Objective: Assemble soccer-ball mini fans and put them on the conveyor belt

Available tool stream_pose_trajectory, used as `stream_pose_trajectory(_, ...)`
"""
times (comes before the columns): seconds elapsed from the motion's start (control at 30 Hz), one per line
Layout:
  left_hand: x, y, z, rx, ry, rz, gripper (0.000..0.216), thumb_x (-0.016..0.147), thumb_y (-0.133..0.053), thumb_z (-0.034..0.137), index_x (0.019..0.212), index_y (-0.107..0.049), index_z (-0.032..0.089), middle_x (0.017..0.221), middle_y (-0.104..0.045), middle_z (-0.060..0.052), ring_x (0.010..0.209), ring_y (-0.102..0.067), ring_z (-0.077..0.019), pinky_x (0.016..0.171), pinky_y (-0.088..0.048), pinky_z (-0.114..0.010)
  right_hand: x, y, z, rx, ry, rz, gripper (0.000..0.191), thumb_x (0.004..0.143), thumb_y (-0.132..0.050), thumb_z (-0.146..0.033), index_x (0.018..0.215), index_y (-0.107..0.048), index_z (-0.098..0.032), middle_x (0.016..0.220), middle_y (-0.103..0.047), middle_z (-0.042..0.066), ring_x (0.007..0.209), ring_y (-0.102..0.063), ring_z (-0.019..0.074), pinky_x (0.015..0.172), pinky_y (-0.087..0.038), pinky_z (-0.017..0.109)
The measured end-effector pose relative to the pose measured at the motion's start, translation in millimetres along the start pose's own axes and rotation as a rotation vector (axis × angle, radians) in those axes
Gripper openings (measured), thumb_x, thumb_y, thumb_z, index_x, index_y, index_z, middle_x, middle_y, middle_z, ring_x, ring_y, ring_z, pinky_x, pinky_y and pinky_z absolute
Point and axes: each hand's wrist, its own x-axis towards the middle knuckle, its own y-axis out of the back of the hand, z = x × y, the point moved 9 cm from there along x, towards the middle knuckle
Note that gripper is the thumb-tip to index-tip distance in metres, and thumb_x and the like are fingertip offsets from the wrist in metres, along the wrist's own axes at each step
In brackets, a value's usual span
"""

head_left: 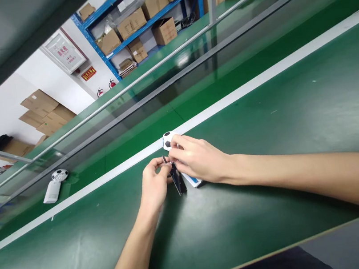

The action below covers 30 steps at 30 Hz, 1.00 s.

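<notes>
A narrow black flat piece [179, 181], perhaps a circuit board, stands tilted on its edge. My left hand [154, 181] pinches it near its upper end. Just to the right, my right hand [199, 156] has its fingers closed close to my left fingertips; what they grip is hidden. Beneath the right hand lies a white casing with a football-patterned round end [168, 140]. Its lower part, with some blue on it, peeks out below the palm, and the middle is covered by the hand.
A second white casing [52, 191] with a football-patterned end [59, 175] lies on the green belt at the left. A pale strip [228, 100] runs along the green worktop [247, 223]. Behind a metal rail stand blue shelves [152, 20] with cardboard boxes.
</notes>
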Motion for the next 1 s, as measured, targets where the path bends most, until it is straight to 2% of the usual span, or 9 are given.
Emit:
stream_pose_trajectory(0.17, 3.2, 3.4, 2.7, -0.007, 0.006, 0.055, 0.021, 0.075, -0.063, 0.026, 0.091, -0.065, 0.011, 0.087, -0.069, -0.008, 0.072, -0.066, -0.0156, 0.062, -0.055, -0.024, 2.0, -4.5, -0.6, -0.113, -0.033, -0.110, 0.013, 0.089, -0.055, -0.014, 0.095, -0.067, -0.012, 0.112, -0.057, 0.014, 0.091, -0.058, 0.0236, 0.055, -0.038, 0.029)
stream_pose_trajectory(0.27, 6.1, 5.6, 9.0, 0.055, -0.043, 0.070, 0.022, 0.073, -0.066, 0.029, 0.087, -0.067, 0.012, 0.086, -0.070, -0.007, 0.076, -0.067, -0.0184, 0.063, -0.058, -0.027, 6.6, -3.6, -2.0, -0.176, -0.027, -0.112, 0.015, 0.091, -0.052, -0.010, 0.099, -0.065, -0.010, 0.111, -0.057, 0.014, 0.087, -0.058, 0.0228, 0.050, -0.032, 0.029)
stream_pose_trajectory(0.37, 7.7, 8.2, 12.9, 0.109, -0.072, 0.083, 0.020, 0.073, -0.066, 0.030, 0.083, -0.068, 0.012, 0.082, -0.070, -0.007, 0.076, -0.068, -0.0186, 0.062, -0.058, -0.026, 10.0, -4.1, -2.3, -0.147, 0.003, -0.108, 0.017, 0.095, -0.048, -0.013, 0.097, -0.064, -0.011, 0.106, -0.058, 0.012, 0.078, -0.058, 0.0198, 0.048, -0.028, 0.029)
stream_pose_trajectory(0.47, 8.4, 9.1, 13.7, 0.111, -0.080, 0.087, 0.020, 0.073, -0.066, 0.030, 0.081, -0.070, 0.012, 0.079, -0.071, -0.006, 0.075, -0.069, -0.0188, 0.060, -0.057, -0.024, 11.4, -6.9, -2.9, -0.103, 0.053, -0.132, 0.020, 0.097, -0.045, -0.015, 0.090, -0.064, -0.012, 0.101, -0.058, 0.010, 0.073, -0.056, 0.0175, 0.050, -0.032, 0.030)
stream_pose_trajectory(0.63, 9.8, 10.7, 12.5, 0.078, -0.100, 0.125, 0.019, 0.070, -0.067, 0.028, 0.078, -0.071, 0.012, 0.077, -0.072, -0.006, 0.071, -0.070, -0.0194, 0.061, -0.058, -0.026, 11.7, -10.7, -7.2, -0.119, 0.116, -0.207, 0.016, 0.089, -0.049, -0.002, 0.091, -0.063, -0.007, 0.100, -0.057, 0.013, 0.084, -0.058, 0.0219, 0.060, -0.043, 0.032)
stream_pose_trajectory(0.77, 11.6, 9.7, 13.5, 0.056, -0.112, 0.116, 0.019, 0.069, -0.069, 0.030, 0.073, -0.069, 0.012, 0.072, -0.071, -0.006, 0.068, -0.070, -0.0198, 0.063, -0.059, -0.029, 11.7, -10.6, -7.4, -0.168, 0.087, -0.246, 0.020, 0.085, -0.048, 0.003, 0.096, -0.063, -0.005, 0.103, -0.057, 0.015, 0.083, -0.057, 0.0223, 0.059, -0.045, 0.031)
stream_pose_trajectory(1.0, 13.0, 9.9, 15.5, 0.061, -0.105, 0.105, 0.015, 0.067, -0.069, 0.027, 0.067, -0.067, 0.012, 0.064, -0.068, -0.003, 0.063, -0.069, -0.0178, 0.064, -0.058, -0.027, 10.6, -9.7, -8.2, -0.131, 0.117, -0.210, 0.018, 0.086, -0.047, 0.001, 0.091, -0.063, -0.006, 0.101, -0.057, 0.015, 0.081, -0.055, 0.0208, 0.062, -0.045, 0.031)
